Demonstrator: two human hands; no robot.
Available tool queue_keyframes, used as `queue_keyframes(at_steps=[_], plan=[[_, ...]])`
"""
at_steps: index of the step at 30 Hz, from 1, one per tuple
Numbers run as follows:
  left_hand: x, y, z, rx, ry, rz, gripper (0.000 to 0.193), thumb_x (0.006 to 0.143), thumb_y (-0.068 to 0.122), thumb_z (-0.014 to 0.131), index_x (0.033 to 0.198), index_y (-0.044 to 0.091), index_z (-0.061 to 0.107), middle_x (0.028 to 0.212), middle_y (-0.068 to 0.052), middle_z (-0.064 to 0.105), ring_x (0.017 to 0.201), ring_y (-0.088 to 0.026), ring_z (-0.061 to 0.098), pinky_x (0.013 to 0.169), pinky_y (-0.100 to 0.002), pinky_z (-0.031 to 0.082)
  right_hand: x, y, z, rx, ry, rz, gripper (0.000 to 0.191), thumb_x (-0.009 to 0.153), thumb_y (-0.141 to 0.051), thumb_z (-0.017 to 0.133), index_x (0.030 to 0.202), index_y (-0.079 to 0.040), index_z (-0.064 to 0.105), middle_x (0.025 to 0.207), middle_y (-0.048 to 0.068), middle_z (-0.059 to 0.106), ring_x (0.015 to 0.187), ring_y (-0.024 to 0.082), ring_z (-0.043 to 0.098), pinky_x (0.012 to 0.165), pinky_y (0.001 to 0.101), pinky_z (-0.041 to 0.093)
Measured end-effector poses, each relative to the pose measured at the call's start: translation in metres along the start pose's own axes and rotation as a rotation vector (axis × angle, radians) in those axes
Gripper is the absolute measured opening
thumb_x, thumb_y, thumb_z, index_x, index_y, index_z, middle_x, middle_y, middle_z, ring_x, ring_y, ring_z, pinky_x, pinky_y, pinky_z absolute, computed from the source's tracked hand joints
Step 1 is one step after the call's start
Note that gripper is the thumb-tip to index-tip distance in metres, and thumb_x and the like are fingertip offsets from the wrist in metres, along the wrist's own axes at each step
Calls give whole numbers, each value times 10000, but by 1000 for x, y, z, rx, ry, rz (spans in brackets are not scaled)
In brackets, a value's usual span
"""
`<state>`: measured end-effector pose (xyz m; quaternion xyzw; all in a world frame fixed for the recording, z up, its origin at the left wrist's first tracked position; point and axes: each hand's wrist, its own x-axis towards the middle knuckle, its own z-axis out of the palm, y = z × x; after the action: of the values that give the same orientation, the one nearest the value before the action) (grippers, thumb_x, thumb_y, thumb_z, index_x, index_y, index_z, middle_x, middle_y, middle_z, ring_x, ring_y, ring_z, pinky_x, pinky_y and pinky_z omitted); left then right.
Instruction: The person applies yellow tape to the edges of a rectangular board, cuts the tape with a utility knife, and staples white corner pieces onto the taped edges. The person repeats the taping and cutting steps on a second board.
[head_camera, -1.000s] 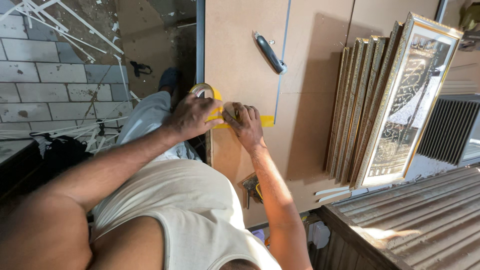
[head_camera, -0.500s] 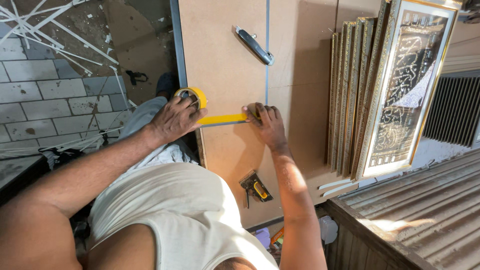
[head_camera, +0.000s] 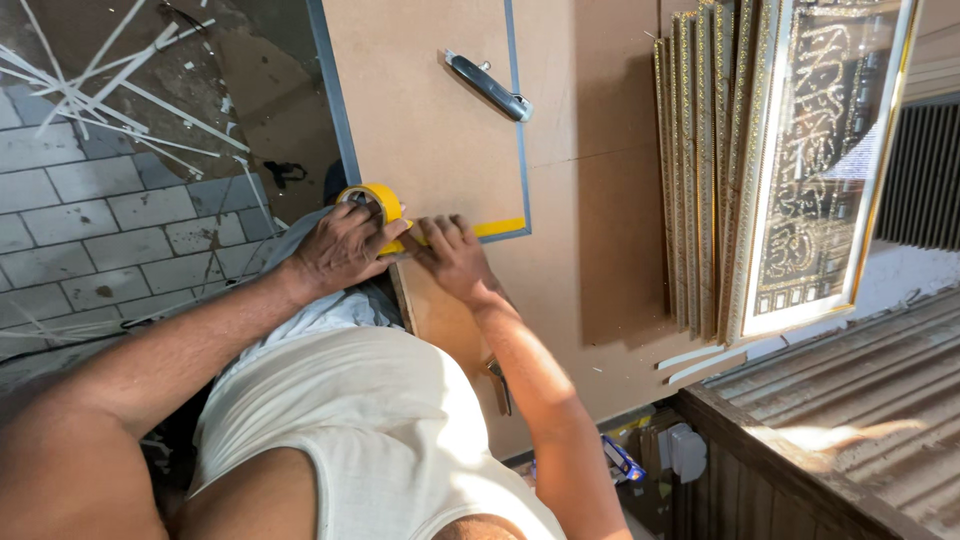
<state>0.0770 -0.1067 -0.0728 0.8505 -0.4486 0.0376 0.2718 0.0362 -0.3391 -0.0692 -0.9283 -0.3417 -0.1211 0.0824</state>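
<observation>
Nearest: a pale sleeveless shirt (head_camera: 380, 440) on the person's own torso, both forearms reaching out from it to the board.

Left hand (head_camera: 340, 250): fingers curled round a roll of yellow tape (head_camera: 372, 200), gripping it at the board's near left edge, apparently so the strip pays out flat along the border.

Right hand (head_camera: 455, 262): just beside the left, palm down, fingers narrow and flat, pressing the laid yellow strip (head_camera: 497, 227) onto the surface; it holds nothing, seemingly smoothing the tape down where it leaves the roll.

Brown backing board (head_camera: 430, 110): lies flat in front of the person, edged with a grey-blue border (head_camera: 518, 130); the yellow strip runs along its near edge to the right corner.

Utility knife (head_camera: 490, 87): grey handle, lying loose on the board well beyond the hands, within reach for cutting.

Right of the board: a stack of ornate gilt frames (head_camera: 700, 180) stood on edge, the outermost a glazed dark panel (head_camera: 815, 170).

Far left: grey paving (head_camera: 90, 200) with scattered white offcut strips (head_camera: 120, 90)
</observation>
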Motion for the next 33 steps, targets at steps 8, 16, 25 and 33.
queue_keyframes(at_steps=[8, 16, 25, 33], plan=[[-1, -3, 0, 37, -4, 24, 725, 769, 147, 812, 1372, 94, 414, 1165, -133, 685, 1011, -295, 669, 861, -437, 515, -47, 53, -30, -124, -90, 236, 575, 961, -130, 644, 1500, -316, 575, 1294, 21, 642, 1106, 230, 640, 1027, 529, 463], [17, 15, 16, -131, -110, 154, 708, 758, 260, 785, 1329, 50, 424, 1048, -196, 723, 911, -329, 710, 756, -444, 555, -86, 76, -66, -202, 135, 856, 370, 1051, -295, 663, 1405, -187, 642, 1241, 143, 633, 1115, 357, 607, 947, 547, 455], [85, 30, 16, -567, -467, -165, 446, 941, 387, 663, 1260, 110, 518, 871, -210, 730, 807, -407, 723, 696, -511, 571, -50, -112, -26, 192, 56, 1219, 1231, 539, -534, 924, 1485, 1, 346, 1513, 423, 204, 1337, 589, 256, 1068, 669, 209], [126, 38, -33, -739, -651, -29, 405, 891, 351, 685, 1230, 159, 575, 937, -137, 757, 831, -368, 741, 702, -476, 585, -37, -109, -70, 437, 684, 1425, 543, 851, -178, 846, 1341, -57, 647, 1336, 121, 643, 1203, 256, 625, 1038, 354, 505]])
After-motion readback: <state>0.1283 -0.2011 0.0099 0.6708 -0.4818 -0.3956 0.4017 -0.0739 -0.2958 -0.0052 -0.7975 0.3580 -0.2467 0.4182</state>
